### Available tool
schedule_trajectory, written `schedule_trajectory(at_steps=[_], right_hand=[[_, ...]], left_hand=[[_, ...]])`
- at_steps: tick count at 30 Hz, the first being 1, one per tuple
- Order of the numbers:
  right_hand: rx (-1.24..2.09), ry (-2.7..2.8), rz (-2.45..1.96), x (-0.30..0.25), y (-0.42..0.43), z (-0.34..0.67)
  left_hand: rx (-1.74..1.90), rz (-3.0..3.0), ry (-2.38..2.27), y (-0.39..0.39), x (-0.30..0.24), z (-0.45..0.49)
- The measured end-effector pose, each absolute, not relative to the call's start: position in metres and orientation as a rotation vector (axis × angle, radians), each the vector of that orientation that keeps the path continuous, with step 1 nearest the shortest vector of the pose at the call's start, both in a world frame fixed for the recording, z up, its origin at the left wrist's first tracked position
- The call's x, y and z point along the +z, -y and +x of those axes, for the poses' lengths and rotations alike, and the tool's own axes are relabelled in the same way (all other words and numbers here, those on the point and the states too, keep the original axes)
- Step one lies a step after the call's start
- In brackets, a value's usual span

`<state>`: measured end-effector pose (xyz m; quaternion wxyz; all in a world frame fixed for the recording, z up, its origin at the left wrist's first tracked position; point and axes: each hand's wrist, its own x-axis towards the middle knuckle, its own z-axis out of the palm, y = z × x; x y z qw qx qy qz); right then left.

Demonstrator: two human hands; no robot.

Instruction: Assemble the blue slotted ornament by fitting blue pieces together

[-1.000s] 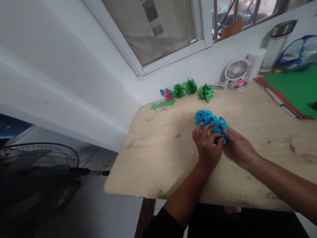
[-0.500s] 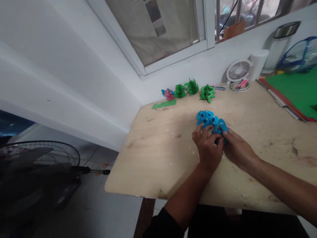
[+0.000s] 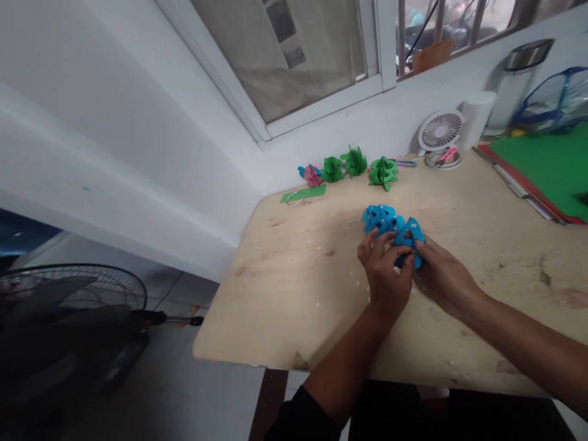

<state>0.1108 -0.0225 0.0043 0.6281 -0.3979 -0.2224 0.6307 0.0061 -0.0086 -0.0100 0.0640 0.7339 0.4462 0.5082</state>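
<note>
Two bare hands fill my remote view: the left hand [image 3: 384, 263] and right hand [image 3: 438, 263] pinch one folded, cut-out blue paper piece [image 3: 413, 228] above the pale wooden table [image 3: 271, 294]. I'd press lightly, edges aligned, loops uncrushed. Just beyond sits a looped blue paper cluster [image 3: 377, 217]; farther, green paper rosettes [image 3: 355, 162].

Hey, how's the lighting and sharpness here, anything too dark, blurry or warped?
Head view: the floor fan at lower left is very dark; head view: a soft shadow lies on the table by the left hand; head view: the blue paper looks soft; head view: the bottle leans, likely lens distortion.
</note>
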Motion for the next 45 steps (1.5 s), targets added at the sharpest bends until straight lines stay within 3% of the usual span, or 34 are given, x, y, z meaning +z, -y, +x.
schedule_trajectory(at_steps=[13, 27, 45], right_hand=[[1.453, 0.564, -0.896, -0.001, 0.024, 0.110], [1.451, 0.503, -0.950, 0.001, 0.018, 0.123], [1.288, 0.792, -1.099, -0.004, 0.025, 0.122]], left_hand=[[1.439, 2.322, -1.308, 0.006, -0.013, 0.006], [1.639, 2.339, -1.036, 0.014, -0.006, 0.003], [1.615, 2.103, -1.160, 0.001, -0.003, -0.006]])
